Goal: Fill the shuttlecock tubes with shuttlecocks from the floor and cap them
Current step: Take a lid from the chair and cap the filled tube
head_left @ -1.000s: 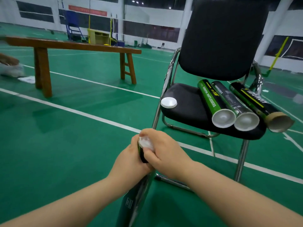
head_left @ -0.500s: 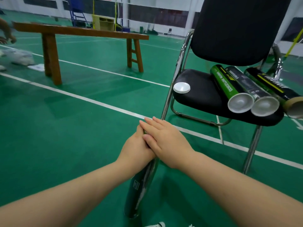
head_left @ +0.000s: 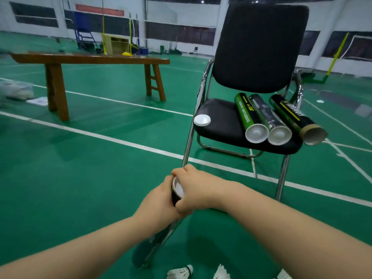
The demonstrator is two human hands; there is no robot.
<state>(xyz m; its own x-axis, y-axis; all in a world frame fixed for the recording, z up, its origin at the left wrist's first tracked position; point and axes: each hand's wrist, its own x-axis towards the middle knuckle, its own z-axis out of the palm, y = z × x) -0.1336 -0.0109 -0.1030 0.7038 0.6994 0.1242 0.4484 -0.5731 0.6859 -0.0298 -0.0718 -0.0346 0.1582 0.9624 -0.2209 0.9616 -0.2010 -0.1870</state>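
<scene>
A dark shuttlecock tube (head_left: 153, 244) stands tilted on the green floor, its top end fitted with a white cap (head_left: 178, 188). My left hand (head_left: 159, 204) grips the tube just below the top. My right hand (head_left: 194, 190) curls round the capped end, fingers over the rim. Three tubes lie on the black chair (head_left: 217, 125): a green capped one (head_left: 248, 115), a dark capped one (head_left: 267, 117) and an uncapped black one (head_left: 296, 117). A loose white cap (head_left: 202, 120) rests on the seat's front left corner. White shuttlecocks (head_left: 180, 271) lie on the floor near the tube's base.
A long wooden bench (head_left: 90, 59) stands to the left behind white court lines. A plastic bag (head_left: 17, 91) and a paper lie on the floor beside it. Net posts and a blue ladder stand by the far wall.
My right hand lay flat over the tube's top half a second ago; it now curls round the rim, and the white cap shows again. The view has tilted upward.
</scene>
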